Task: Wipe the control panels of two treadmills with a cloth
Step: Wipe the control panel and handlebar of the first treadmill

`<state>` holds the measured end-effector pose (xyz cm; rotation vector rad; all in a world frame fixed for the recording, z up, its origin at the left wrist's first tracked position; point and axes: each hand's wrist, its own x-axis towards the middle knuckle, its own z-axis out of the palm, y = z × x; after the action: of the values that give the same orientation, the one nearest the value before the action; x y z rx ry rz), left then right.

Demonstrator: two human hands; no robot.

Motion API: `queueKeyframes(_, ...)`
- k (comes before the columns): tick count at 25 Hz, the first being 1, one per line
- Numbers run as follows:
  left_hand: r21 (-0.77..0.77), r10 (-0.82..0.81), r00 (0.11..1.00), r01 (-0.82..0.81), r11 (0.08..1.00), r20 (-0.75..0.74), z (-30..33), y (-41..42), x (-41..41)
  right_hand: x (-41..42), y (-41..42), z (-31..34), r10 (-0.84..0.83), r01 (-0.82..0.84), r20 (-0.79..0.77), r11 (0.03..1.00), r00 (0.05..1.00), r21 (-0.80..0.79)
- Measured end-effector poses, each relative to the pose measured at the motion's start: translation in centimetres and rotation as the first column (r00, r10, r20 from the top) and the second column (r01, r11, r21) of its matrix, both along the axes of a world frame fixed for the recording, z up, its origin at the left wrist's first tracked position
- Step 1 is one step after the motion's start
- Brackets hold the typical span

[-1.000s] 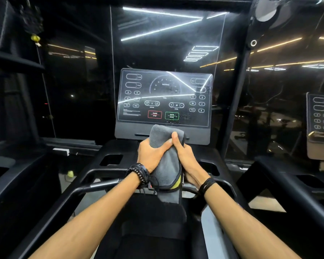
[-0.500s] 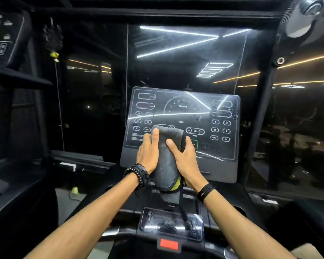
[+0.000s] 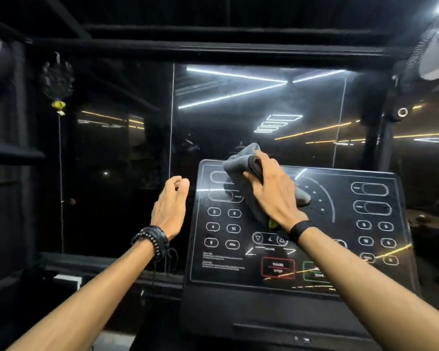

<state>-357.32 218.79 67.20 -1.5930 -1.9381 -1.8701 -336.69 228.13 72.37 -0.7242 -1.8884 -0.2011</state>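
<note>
left hand (image 3: 169, 207) letting go of cloth since a moment ago, now hovering loosely curled, empty, just beside panel's left edge. right hand (image 3: 274, 192) alone clamping grey cloth (image 3: 241, 168), pressing it on control panel (image 3: 238, 257) upper left. i'm judging first wipe starting. nothing blocking; glass wall (image 3: 238, 110) glaring behind.

Both bare forearms reached forward. The right hand (image 3: 274, 193) lay palm down, fingers clenched (thumb tucked alongside). The left hand (image 3: 170, 206) hung loosely curled, holding nothing.
</note>
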Motion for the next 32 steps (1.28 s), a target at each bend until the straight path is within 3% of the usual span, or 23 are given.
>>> queueKeyframes(5,-0.013,-0.032,0.999,0.033,0.999,0.037,0.5,4.7,-3.5,-5.4,4.2,2.9,-0.222,0.179,0.159,0.953,0.962,0.245)
queueKeyframes(10,0.019,-0.069,0.997,0.068,0.997,0.04,0.1,8.4,-4.4,-9.8,7.0,2.2,-0.41,0.315,0.227,0.878,0.883,0.359)
queueKeyframes(12,0.049,-0.096,0.994,0.093,0.994,0.049,-0.2,9.5,-4.4,-10.6,8.0,1.9,-0.476,0.39,0.189,0.846,0.859,0.363)
queueKeyframes(15,0.142,-0.129,0.985,0.112,0.984,0.117,-1.2,11.5,-4.9,-11.3,8.7,1.1,-0.435,0.365,0.144,0.862,0.889,0.353)
queueKeyframes(18,0.253,-0.175,0.952,0.11,0.961,0.252,-1.6,13.2,-5.4,-11.1,8.3,-0.6,-0.34,0.145,0.325,0.855,0.883,0.499)
queueKeyframes(20,0.276,-0.187,0.939,0.106,0.955,0.288,-1.3,13.9,-5.4,-10.5,9.3,1.7,-0.343,0.121,0.382,0.858,0.858,0.499)
queueKeyframes(23,0.289,-0.204,0.947,0.129,0.949,0.247,-0.8,14.5,-5.0,-10.8,10.0,4.2,-0.371,0.307,0.147,0.891,0.917,0.335)
queueKeyframes(24,0.297,-0.216,0.947,0.141,0.944,0.238,-0.8,14.9,-4.9,-11.2,9.8,3.2,-0.374,0.29,0.169,0.879,0.912,0.378)
queueKeyframes(27,0.33,-0.246,0.937,0.158,0.931,0.248,-0.4,15.6,-4.6,-10.9,9.4,0.6,-0.332,0.063,0.431,0.846,0.839,0.529)
queueKeyframes(28,0.345,-0.262,0.927,0.162,0.925,0.267,-0.2,15.8,-4.6,-10.4,9.8,1.8,-0.323,0.073,0.425,0.858,0.846,0.508)
queueKeyframes(31,0.383,-0.308,0.905,0.184,0.905,0.293,0.3,16.1,-4.9,-10.4,10.3,4.0,-0.326,0.267,0.14,0.906,0.935,0.327)
queueKeyframes(32,0.402,-0.329,0.899,0.198,0.894,0.29,0.4,16.1,-5.1,-10.9,10.1,2.7,-0.327,0.243,0.177,0.894,0.928,0.376)
